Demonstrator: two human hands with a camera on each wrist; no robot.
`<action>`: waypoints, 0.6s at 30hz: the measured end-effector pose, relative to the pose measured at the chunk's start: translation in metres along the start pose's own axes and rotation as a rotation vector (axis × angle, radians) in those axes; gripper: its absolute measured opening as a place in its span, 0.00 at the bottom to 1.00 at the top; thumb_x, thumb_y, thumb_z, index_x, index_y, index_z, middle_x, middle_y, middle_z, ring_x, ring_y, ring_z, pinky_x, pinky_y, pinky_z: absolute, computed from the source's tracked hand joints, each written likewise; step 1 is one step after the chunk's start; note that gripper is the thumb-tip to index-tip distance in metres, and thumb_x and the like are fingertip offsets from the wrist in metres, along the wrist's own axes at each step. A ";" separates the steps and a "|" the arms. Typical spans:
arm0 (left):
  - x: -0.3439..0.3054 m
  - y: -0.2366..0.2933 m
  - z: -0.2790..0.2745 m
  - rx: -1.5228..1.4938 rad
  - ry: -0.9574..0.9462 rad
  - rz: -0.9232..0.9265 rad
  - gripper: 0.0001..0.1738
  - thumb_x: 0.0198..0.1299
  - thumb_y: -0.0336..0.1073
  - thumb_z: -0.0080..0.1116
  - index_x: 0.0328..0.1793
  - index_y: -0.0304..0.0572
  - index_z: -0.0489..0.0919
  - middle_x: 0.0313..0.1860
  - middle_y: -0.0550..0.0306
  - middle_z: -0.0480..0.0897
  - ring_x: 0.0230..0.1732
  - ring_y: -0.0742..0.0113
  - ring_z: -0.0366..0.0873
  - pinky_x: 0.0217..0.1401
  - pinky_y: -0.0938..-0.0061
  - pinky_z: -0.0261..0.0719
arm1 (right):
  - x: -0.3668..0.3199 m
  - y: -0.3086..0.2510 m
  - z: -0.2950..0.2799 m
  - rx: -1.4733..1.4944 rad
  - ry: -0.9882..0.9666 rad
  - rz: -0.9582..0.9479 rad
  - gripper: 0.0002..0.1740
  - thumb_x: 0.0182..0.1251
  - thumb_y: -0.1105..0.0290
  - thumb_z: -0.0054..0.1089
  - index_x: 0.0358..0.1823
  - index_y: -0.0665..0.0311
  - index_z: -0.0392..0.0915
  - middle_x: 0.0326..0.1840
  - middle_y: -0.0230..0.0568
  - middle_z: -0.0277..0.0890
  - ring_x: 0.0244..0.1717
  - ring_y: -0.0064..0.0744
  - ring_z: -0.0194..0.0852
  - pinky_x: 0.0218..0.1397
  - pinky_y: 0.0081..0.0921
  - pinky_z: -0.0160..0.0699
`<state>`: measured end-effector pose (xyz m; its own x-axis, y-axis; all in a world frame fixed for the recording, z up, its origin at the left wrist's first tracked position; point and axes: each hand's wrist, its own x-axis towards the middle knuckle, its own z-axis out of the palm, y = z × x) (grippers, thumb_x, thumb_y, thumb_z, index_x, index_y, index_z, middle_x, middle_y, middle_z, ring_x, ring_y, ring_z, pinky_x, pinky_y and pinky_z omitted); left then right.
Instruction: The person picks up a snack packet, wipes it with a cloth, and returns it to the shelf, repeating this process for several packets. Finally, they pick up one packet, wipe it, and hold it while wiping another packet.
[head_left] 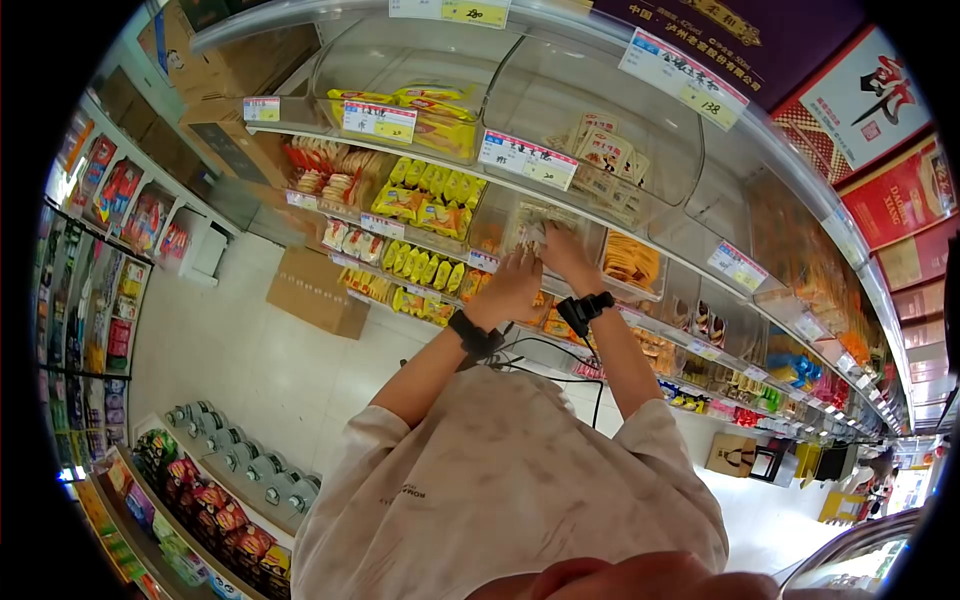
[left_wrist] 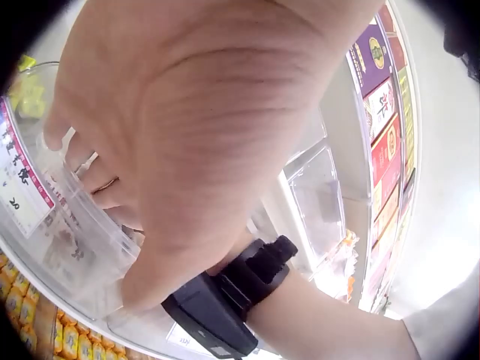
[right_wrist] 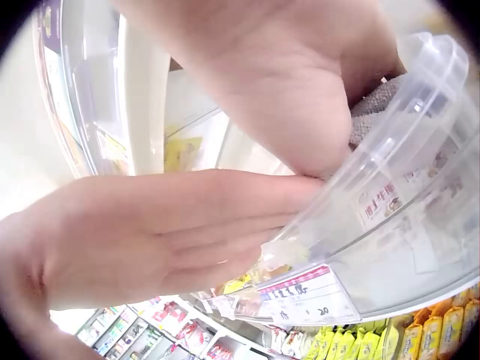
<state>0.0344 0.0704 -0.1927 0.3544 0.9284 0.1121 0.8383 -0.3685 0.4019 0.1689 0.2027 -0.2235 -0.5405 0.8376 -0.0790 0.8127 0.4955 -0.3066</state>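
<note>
In the head view both hands reach into a middle shelf, over a clear plastic bin (right_wrist: 405, 165). The right wrist view has my right hand (right_wrist: 285, 90) over the bin's rim, its curled fingers on a bunched grey cloth (right_wrist: 379, 101), with the fingertips hidden behind the hand. Just below it, my left hand (right_wrist: 150, 232) lies with nearly straight fingers against the rim and front wall. Its palm (left_wrist: 217, 127) fills much of the left wrist view, fingers pointing toward the bin. A white price tag (right_wrist: 311, 296) sits on the shelf edge beneath.
Yellow snack packs (head_left: 430, 190) are left of the hands, a tray of orange packs (head_left: 632, 262) right. Above, a shelf lip with price tags (head_left: 527, 160) holds small packets (head_left: 605, 150). A cardboard box (head_left: 318, 292) stands on the floor at left. Black cables (head_left: 600, 400) hang near the right wrist.
</note>
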 end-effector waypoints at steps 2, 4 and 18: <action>0.000 0.000 0.001 -0.016 0.048 0.015 0.50 0.50 0.47 0.72 0.71 0.17 0.62 0.73 0.22 0.63 0.77 0.27 0.56 0.78 0.46 0.58 | -0.008 -0.008 -0.016 0.045 0.003 0.018 0.31 0.66 0.72 0.58 0.71 0.68 0.66 0.66 0.59 0.71 0.68 0.57 0.68 0.68 0.45 0.74; 0.000 0.000 0.003 -0.014 0.036 0.011 0.50 0.49 0.46 0.72 0.71 0.17 0.62 0.73 0.22 0.63 0.76 0.28 0.57 0.78 0.46 0.58 | -0.017 -0.015 -0.030 -0.033 0.011 -0.015 0.32 0.65 0.70 0.61 0.70 0.69 0.67 0.65 0.58 0.72 0.67 0.58 0.68 0.67 0.46 0.74; -0.002 -0.005 0.006 0.063 0.232 0.169 0.44 0.48 0.50 0.70 0.60 0.16 0.70 0.57 0.28 0.74 0.61 0.35 0.70 0.67 0.48 0.68 | -0.038 -0.011 -0.047 0.070 0.144 -0.115 0.30 0.53 0.78 0.66 0.62 0.66 0.76 0.62 0.51 0.75 0.65 0.56 0.70 0.67 0.46 0.74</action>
<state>0.0321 0.0700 -0.2000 0.3928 0.8374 0.3801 0.8023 -0.5141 0.3034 0.1907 0.1765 -0.1730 -0.5883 0.8030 0.0954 0.7273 0.5769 -0.3718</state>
